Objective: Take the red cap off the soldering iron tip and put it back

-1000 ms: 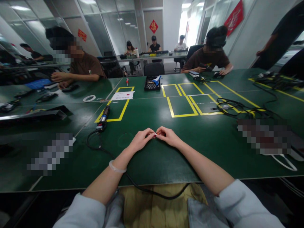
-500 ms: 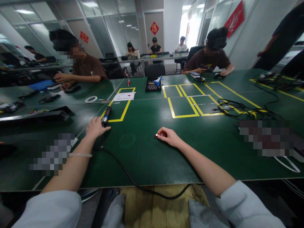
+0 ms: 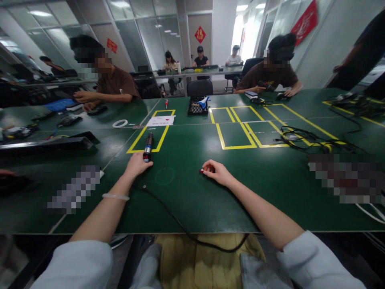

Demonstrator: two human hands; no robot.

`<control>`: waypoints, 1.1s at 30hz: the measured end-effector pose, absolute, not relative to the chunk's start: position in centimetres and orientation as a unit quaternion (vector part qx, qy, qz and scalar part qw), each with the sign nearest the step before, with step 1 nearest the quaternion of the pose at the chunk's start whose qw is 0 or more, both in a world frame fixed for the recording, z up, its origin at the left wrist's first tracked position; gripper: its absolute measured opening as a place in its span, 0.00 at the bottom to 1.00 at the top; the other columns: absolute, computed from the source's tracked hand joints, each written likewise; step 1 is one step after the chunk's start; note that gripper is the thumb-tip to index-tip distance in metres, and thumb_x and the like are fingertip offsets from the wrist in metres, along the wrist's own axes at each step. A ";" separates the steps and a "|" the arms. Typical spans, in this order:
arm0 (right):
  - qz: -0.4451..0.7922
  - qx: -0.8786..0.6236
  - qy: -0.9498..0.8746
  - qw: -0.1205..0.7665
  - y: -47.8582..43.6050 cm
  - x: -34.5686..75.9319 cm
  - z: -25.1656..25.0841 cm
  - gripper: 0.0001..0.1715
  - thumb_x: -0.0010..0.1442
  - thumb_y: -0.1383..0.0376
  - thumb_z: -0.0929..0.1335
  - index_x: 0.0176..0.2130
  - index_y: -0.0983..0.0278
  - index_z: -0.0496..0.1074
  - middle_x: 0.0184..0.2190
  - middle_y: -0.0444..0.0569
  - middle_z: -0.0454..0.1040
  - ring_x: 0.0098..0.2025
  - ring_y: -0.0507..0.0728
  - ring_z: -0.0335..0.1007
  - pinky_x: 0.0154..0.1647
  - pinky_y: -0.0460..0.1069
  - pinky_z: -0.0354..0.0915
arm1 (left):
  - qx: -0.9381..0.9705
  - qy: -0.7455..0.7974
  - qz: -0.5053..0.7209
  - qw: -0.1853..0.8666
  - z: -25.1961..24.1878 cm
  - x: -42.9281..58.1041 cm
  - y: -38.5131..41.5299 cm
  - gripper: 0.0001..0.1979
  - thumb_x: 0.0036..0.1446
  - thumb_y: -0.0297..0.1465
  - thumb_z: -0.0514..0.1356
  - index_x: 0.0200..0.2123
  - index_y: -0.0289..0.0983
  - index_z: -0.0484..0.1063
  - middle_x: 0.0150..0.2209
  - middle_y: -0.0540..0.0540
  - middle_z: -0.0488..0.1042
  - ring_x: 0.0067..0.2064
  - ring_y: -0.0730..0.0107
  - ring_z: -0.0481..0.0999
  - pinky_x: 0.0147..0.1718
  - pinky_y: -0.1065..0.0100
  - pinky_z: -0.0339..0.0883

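Observation:
My left hand (image 3: pixel 137 163) is closed round the near end of a black cylindrical tool (image 3: pixel 148 144) with a silver and blue band, its thumb along the right side. The tool's far end points away from me, over the near part of a yellow tape rectangle (image 3: pixel 163 139). My right hand (image 3: pixel 217 171) rests on the green table (image 3: pixel 186 200) with its fingers pinched on a small red object (image 3: pixel 201 171), mostly hidden by the fingertips. A black cable (image 3: pixel 171 216) runs from near my left wrist over the table edge.
A white paper sheet (image 3: pixel 161 121) lies on the tape behind the tool. Further back are a black tray (image 3: pixel 197 108) and a roll of white tape (image 3: pixel 120 123). Tangled black cables (image 3: pixel 296 136) lie right. Two people (image 3: pixel 116 82) (image 3: pixel 270 72) work across the table.
My left hand has moved right with the tool, from the left tape line into the yellow rectangle, and its grip looks closer. My right hand has barely moved. The view has shifted slightly.

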State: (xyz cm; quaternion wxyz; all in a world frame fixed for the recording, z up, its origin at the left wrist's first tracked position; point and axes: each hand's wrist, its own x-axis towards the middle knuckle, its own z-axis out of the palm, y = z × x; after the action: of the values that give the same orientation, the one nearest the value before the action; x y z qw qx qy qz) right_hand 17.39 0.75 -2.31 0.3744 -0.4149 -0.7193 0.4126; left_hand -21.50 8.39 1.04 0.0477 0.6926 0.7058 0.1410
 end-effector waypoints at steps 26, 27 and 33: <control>0.297 -0.377 -0.789 0.383 0.8 17.2 -2.8 0.01 0.58 0.69 0.68 0.34 0.64 0.69 0.32 0.44 0.64 0.30 0.50 0.62 0.34 0.46 0.60 | 0.826 0.536 0.155 0.076 0.4 -1.8 -0.9 0.32 0.53 0.39 0.59 0.60 0.38 0.57 0.53 0.41 0.64 0.51 0.57 0.69 0.44 0.62 0.67; 0.296 -0.374 -0.791 0.383 0.8 17.3 -2.7 0.02 0.58 0.69 0.68 0.35 0.64 0.71 0.33 0.45 0.65 0.31 0.50 0.63 0.35 0.46 0.61 | 0.826 0.537 0.152 0.072 0.4 -1.8 -0.9 0.32 0.53 0.39 0.59 0.61 0.38 0.57 0.53 0.41 0.64 0.51 0.57 0.69 0.44 0.63 0.67; 0.291 -0.387 -0.785 0.386 0.5 17.4 -2.3 0.06 0.61 0.67 0.67 0.36 0.65 0.75 0.31 0.46 0.69 0.30 0.51 0.64 0.34 0.47 0.61 | 0.827 0.544 0.134 0.045 0.8 -1.6 -1.1 0.33 0.54 0.41 0.58 0.61 0.38 0.55 0.53 0.40 0.64 0.50 0.57 0.69 0.42 0.63 0.66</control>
State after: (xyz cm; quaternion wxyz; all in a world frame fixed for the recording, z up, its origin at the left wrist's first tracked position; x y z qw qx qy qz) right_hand 17.38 0.52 -2.32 0.3858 -0.3870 -0.7854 0.2906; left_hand -1.57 -1.13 0.81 0.0446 0.8269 0.5444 0.1339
